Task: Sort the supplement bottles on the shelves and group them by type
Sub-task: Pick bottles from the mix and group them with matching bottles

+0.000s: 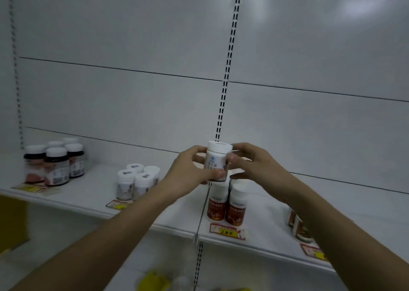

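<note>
I hold a white supplement bottle (217,160) with a white cap upright in both hands above the shelf (93,193). My left hand (188,171) grips its left side and bottom; my right hand (254,164) pinches its right side near the cap. Right below it stand two white-capped bottles with red-brown labels (228,206). Several small white bottles (137,182) are grouped left of my left hand. Several dark bottles with white caps (55,162) stand at the far left. My right forearm partly hides another bottle (298,226) at the right.
Price tags (228,232) lie along the shelf's front edge. A slotted upright rail (228,69) runs down the white back panel. On the lower shelf sit yellow items (152,279). A yellow-brown object (12,222) is at the left edge.
</note>
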